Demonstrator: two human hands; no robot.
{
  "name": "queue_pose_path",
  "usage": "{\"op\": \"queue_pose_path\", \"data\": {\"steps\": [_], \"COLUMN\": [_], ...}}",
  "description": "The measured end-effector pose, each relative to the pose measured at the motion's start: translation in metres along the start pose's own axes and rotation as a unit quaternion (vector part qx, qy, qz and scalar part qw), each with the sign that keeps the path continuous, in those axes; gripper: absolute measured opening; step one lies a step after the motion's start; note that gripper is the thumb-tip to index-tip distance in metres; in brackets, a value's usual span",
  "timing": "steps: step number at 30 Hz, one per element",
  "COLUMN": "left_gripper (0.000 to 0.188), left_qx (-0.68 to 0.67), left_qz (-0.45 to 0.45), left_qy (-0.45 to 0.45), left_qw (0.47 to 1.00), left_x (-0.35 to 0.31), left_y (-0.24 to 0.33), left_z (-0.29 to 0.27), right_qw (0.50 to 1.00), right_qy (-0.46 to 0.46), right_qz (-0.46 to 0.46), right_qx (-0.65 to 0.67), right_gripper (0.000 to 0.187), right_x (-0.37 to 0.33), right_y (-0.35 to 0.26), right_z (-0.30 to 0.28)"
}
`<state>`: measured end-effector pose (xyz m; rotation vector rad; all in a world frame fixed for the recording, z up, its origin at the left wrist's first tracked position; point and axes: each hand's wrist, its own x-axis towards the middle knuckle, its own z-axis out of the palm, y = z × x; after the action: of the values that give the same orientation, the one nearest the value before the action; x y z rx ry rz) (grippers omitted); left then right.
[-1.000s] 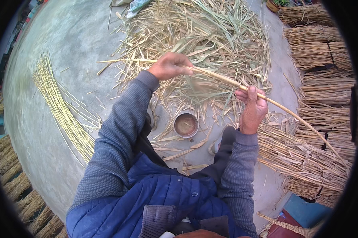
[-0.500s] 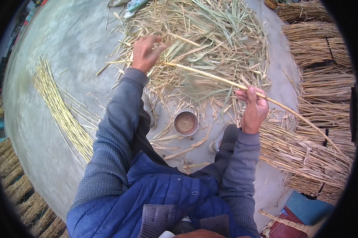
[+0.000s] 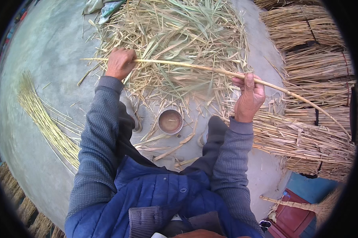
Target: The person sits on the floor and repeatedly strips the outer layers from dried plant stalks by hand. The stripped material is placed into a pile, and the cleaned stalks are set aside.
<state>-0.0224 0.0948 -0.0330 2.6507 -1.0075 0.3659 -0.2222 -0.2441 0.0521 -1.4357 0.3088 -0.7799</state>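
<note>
A long, pale reed stalk (image 3: 179, 63) stretches across in front of me, bending down at its right end over the reed bundles. Toward its thin left end, my left hand (image 3: 121, 62) is closed around it in a fist. My right hand (image 3: 249, 95) pinches the same stalk between thumb and fingers, farther to the right. Beneath the stalk spreads a wide heap of dry and greenish leaf strips (image 3: 187, 35). A round metal bowl (image 3: 170, 121) with something brownish in it stands on the floor between my feet.
On the concrete floor (image 3: 48, 35) at left lies a sheaf of thin peeled stalks (image 3: 52, 127). Tied reed bundles (image 3: 310, 71) are stacked along the right, with a loose unpeeled pile (image 3: 302, 139) nearer. A broom (image 3: 326, 206) rests by a dark red object (image 3: 294, 216) at lower right.
My left hand, which had its fingers apart above the stalk, has closed around it. My right hand keeps its pinch. The whole view has shifted, so the floor things appear farther left.
</note>
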Motion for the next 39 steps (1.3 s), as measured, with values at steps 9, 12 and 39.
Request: {"op": "queue_pose_path", "data": {"steps": [9, 12, 39], "left_gripper": [0.033, 0.029, 0.019], "left_qx": [-0.232, -0.376, -0.657], "left_qz": [0.119, 0.086, -0.181], "left_qy": [0.029, -0.067, -0.053], "left_qw": [0.965, 0.920, 0.730], "left_x": [0.021, 0.028, 0.027], "left_y": [0.091, 0.106, 0.078], "left_z": [-0.003, -0.009, 0.007], "right_qw": [0.985, 0.980, 0.987], "right_qy": [-0.145, -0.179, -0.145], "right_qz": [0.074, 0.067, 0.061], "right_qx": [0.064, 0.062, 0.026], "right_gripper": [0.017, 0.016, 0.016], "right_x": [-0.034, -0.038, -0.015], "right_y": [0.033, 0.038, 0.016], "right_z": [0.048, 0.062, 0.008]}}
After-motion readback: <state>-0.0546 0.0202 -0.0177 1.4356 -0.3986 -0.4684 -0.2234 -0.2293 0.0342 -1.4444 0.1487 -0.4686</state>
